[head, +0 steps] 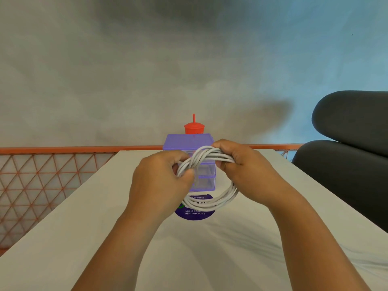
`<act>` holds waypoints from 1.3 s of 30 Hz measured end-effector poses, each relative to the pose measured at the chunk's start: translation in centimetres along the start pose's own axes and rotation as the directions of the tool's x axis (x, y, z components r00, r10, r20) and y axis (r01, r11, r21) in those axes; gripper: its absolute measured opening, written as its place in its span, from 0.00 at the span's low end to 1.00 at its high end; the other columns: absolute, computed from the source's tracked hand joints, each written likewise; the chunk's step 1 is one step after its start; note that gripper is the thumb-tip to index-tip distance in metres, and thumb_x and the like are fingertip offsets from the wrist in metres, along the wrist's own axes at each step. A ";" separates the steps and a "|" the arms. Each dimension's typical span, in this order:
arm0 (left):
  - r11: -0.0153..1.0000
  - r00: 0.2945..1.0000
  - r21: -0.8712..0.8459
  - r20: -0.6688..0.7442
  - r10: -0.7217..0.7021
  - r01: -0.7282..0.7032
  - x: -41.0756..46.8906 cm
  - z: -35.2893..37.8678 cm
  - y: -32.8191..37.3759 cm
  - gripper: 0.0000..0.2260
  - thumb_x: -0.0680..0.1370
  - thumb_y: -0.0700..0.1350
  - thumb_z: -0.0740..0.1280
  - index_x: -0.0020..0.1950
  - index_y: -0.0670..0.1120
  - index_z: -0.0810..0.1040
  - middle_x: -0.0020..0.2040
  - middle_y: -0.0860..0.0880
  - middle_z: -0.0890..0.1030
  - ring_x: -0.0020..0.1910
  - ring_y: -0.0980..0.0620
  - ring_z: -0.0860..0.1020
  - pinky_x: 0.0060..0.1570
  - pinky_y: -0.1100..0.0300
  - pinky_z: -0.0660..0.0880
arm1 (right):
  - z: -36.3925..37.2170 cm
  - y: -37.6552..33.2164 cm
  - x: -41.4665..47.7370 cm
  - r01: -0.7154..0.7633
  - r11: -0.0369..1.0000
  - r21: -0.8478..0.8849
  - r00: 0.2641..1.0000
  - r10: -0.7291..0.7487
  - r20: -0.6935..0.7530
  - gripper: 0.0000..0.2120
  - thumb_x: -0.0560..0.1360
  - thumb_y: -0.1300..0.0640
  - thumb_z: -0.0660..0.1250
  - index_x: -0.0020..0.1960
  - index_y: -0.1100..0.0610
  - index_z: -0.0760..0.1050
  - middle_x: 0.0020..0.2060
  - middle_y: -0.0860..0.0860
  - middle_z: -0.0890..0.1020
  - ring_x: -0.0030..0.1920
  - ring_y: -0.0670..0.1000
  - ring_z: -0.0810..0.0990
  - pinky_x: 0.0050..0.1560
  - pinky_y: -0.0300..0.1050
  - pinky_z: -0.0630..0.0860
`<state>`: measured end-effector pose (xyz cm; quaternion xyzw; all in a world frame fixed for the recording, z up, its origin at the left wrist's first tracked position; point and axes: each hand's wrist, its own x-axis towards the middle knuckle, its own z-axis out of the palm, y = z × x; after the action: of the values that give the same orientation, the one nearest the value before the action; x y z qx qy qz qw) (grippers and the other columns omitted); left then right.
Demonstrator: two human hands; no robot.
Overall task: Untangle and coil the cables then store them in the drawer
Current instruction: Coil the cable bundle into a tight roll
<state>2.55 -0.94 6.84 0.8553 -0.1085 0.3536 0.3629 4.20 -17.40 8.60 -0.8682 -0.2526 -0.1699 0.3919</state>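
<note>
A white cable (pixel 212 200) is wound into a round coil of several loops and held up above the white table (pixel 88 217). My left hand (pixel 159 181) pinches the coil's upper left side. My right hand (pixel 241 166) grips the top right of the coil, fingers curled over the strands. Behind the coil stands a small purple drawer unit (pixel 189 141) with clear drawers; both hands and the cable cover much of its front, and I cannot tell whether a drawer is open.
A red cup with a straw (pixel 194 128) stands behind the drawer unit. A round purple sticker (pixel 195 214) lies on the table under the coil. An orange mesh railing (pixel 42 175) runs along the left and back. A dark cushioned seat (pixel 352 148) is at the right.
</note>
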 end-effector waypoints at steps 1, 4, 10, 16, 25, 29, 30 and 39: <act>0.998 0.998 -0.045 0.063 -0.030 0.032 0.1 0.0 -0.2 0.07 0.71 0.41 0.70 0.40 0.55 0.80 0.23 0.54 0.70 0.27 0.54 0.69 0.25 0.68 0.63 | 0.1 0.1 0.0 0.002 1.000 -0.020 1.000 -0.003 -0.006 0.16 0.77 0.62 0.59 0.40 0.42 0.72 0.29 0.41 0.74 0.30 0.40 0.70 0.31 0.31 0.66; 0.969 0.941 -0.192 0.327 -0.086 0.156 0.3 -0.3 -0.5 0.06 0.70 0.44 0.69 0.45 0.52 0.82 0.28 0.52 0.73 0.28 0.58 0.68 0.30 0.68 0.65 | 0.2 0.2 0.0 -0.007 0.999 -0.043 1.000 0.007 -0.006 0.15 0.78 0.61 0.59 0.40 0.42 0.72 0.31 0.43 0.74 0.30 0.41 0.70 0.32 0.31 0.67; 0.713 0.808 -0.571 0.589 0.012 0.406 0.1 -1.6 -0.1 0.13 0.63 0.41 0.61 0.35 0.56 0.82 0.41 0.50 0.82 0.39 0.56 0.80 0.36 0.66 0.74 | 0.2 -0.3 -0.1 -0.024 0.990 0.139 0.999 0.020 0.034 0.13 0.77 0.64 0.59 0.42 0.48 0.74 0.26 0.39 0.73 0.26 0.39 0.68 0.29 0.30 0.65; 0.827 0.884 -0.523 0.461 0.070 0.208 -0.3 -0.5 -0.4 0.06 0.66 0.44 0.61 0.36 0.51 0.76 0.25 0.57 0.72 0.25 0.60 0.68 0.30 0.69 0.66 | -0.6 0.1 -0.3 -0.050 0.986 0.159 0.996 0.037 0.083 0.13 0.76 0.67 0.59 0.44 0.51 0.76 0.25 0.40 0.72 0.26 0.40 0.68 0.28 0.29 0.63; 0.794 0.651 -0.389 0.759 -0.012 0.468 -0.4 -1.3 -0.9 0.21 0.73 0.65 0.62 0.35 0.48 0.80 0.24 0.52 0.70 0.22 0.56 0.66 0.25 0.67 0.66 | -1.0 0.7 -0.6 -0.004 0.992 -0.125 1.000 0.003 -0.006 0.11 0.76 0.62 0.63 0.47 0.46 0.78 0.38 0.43 0.81 0.38 0.43 0.77 0.41 0.37 0.74; 0.633 0.507 -0.502 0.840 0.193 0.590 -0.1 -1.7 -2.2 0.18 0.66 0.57 0.74 0.52 0.51 0.82 0.30 0.52 0.74 0.29 0.55 0.75 0.38 0.62 0.77 | -1.1 1.2 -0.5 -0.028 0.969 -0.247 0.990 -0.007 -0.139 0.08 0.76 0.60 0.61 0.47 0.48 0.76 0.38 0.47 0.81 0.38 0.48 0.76 0.42 0.48 0.75; 0.594 0.496 -0.507 0.845 0.200 0.624 0.0 -1.7 -2.4 0.21 0.65 0.55 0.76 0.55 0.51 0.82 0.31 0.52 0.75 0.30 0.55 0.76 0.39 0.60 0.78 | -1.2 1.2 -0.5 -0.030 0.965 -0.262 0.989 -0.009 -0.147 0.08 0.76 0.60 0.61 0.47 0.48 0.75 0.37 0.46 0.80 0.38 0.48 0.76 0.41 0.47 0.75; 0.478 0.705 -0.579 0.697 -0.128 0.660 0.6 -1.6 -1.6 0.10 0.71 0.38 0.69 0.49 0.47 0.84 0.39 0.45 0.81 0.22 0.57 0.68 0.16 0.72 0.59 | -1.9 1.6 -0.5 -0.108 0.934 -0.342 0.960 0.008 -0.281 0.05 0.77 0.59 0.60 0.44 0.54 0.74 0.33 0.50 0.77 0.34 0.52 0.74 0.37 0.49 0.73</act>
<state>2.80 1.35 7.17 0.6588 -0.1450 -0.1053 0.7307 4.54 -19.96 8.59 -0.8995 -0.1348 -0.3197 0.2655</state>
